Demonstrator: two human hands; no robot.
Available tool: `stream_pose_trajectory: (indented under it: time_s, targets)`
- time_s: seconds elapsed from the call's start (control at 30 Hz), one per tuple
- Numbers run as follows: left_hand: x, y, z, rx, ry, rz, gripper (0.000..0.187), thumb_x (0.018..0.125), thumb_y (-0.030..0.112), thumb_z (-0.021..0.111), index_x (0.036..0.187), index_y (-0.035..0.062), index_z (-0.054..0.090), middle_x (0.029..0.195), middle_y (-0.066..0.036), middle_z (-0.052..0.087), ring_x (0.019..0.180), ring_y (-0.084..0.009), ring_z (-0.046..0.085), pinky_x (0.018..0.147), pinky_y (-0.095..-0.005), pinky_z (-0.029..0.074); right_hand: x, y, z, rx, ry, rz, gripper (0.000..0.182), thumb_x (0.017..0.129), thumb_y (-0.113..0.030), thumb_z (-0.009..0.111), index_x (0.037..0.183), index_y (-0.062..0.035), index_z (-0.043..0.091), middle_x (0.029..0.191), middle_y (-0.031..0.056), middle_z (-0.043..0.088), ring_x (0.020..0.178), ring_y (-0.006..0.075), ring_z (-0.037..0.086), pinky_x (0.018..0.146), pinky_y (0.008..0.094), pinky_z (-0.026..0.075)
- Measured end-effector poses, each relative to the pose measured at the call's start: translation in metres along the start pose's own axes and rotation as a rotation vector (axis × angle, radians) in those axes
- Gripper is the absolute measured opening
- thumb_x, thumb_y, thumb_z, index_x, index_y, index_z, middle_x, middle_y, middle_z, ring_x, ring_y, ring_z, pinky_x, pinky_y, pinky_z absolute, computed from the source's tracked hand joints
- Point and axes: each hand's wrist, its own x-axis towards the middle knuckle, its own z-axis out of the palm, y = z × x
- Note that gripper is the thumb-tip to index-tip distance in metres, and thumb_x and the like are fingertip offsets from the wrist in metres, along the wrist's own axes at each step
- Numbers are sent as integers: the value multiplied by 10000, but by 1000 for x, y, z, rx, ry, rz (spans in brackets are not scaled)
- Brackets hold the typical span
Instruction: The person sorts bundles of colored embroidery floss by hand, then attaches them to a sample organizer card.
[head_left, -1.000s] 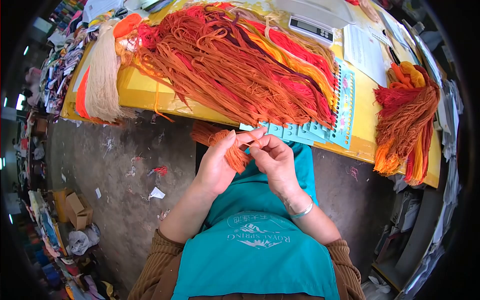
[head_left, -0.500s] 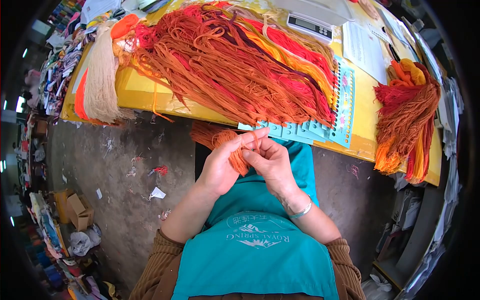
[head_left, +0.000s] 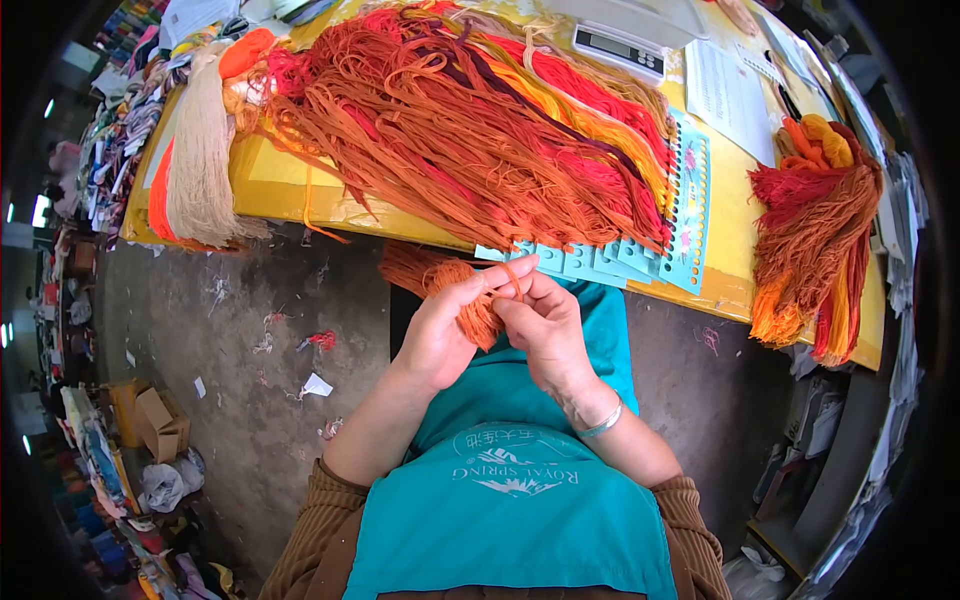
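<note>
A bundle of rust-orange thread [head_left: 478, 318] lies across my left hand [head_left: 437, 335], its thumb and fingers closed on it. Beyond the hand, the bundle's loose end trails toward the table edge. Fingertips of my right hand [head_left: 545, 328] pinch together against the left fingers, with an orange strand looped between the two hands. Just past my hands, a large spread of rust, red, yellow and dark purple thread [head_left: 430, 130] covers the table. Pale blue cards with punched holes [head_left: 686, 205] stick out from under its near end.
On the yellow table [head_left: 285, 190] stand a digital scale [head_left: 618, 52] and a printed sheet [head_left: 730, 100]. Beige thread [head_left: 200, 150] hangs over the left edge, and a mixed bundle [head_left: 815, 250] overhangs the right. A cardboard box [head_left: 162, 422] and scraps lie on the floor.
My right fingertips have shifted slightly upward and closer to the left fingers. The left hand and the thread bundle stay nearly where they were.
</note>
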Motion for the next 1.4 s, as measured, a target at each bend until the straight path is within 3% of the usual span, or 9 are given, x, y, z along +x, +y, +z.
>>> stream_pose_trajectory:
  time_s: [0.27,0.67,0.7,0.77,1.0,1.07,1.1,1.17,1.4]
  targets:
    - [-3,4,5,-3,119,94,342,895,37,564,1226,-48,555,1165,-118,602,1088,-184,569,968,-351,443,1,1,-10,220,-11,34,39,894,-28,614,877,-64,614,679,-65,545,542,-3,383,466,183,271]
    - [-5,6,4,139,196,52,448,881,55,648,1283,-72,499,1009,-72,641,873,-113,592,748,-255,476,1,2,-6,96,55,-21,27,894,-28,618,881,-51,617,685,-67,542,547,-7,379,466,177,265]
    - [-6,6,4,139,196,52,448,881,55,648,1283,-72,499,1009,-72,641,873,-113,592,748,-255,476,1,2,-6,95,55,-21,27,894,-28,618,881,-51,617,685,-67,542,547,-7,379,466,177,265]
    - [-7,8,2,96,155,30,425,874,1,610,1282,-52,500,1206,-112,579,1087,-172,579,975,-357,455,2,2,-9,176,40,7,31,890,-24,617,881,-54,619,665,-69,518,532,-5,359,452,182,243]
    - [-5,6,3,71,161,31,431,871,8,610,1283,-52,499,1212,-108,576,1107,-176,568,1000,-359,436,2,1,-8,167,25,6,38,889,-22,616,880,-59,620,664,-72,514,532,-5,354,453,183,241]
    - [-5,6,5,140,187,66,454,880,33,620,1303,-60,485,1066,-71,625,922,-119,594,727,-258,483,2,1,-8,102,40,-26,38,893,-26,622,877,-61,620,683,-73,539,554,-8,380,470,178,264]
    - [-5,7,5,140,187,66,454,880,33,620,1303,-60,485,1066,-71,625,922,-119,594,727,-258,483,2,0,-8,102,40,-26,38,893,-26,622,877,-61,620,683,-73,539,554,-8,380,470,178,264]
    - [-6,7,5,125,212,48,432,861,-6,605,1280,-51,509,1214,-106,572,1116,-174,557,1003,-355,431,1,-1,-7,57,26,-37,41,897,-34,628,869,-62,618,703,-72,560,577,-12,403,488,173,284]
    - [-6,7,2,117,194,38,414,854,-22,599,1261,-44,529,1221,-105,569,1113,-177,555,1006,-357,428,2,3,-8,39,33,-46,31,888,-32,621,901,-47,598,714,-37,552,554,8,386,464,181,244]
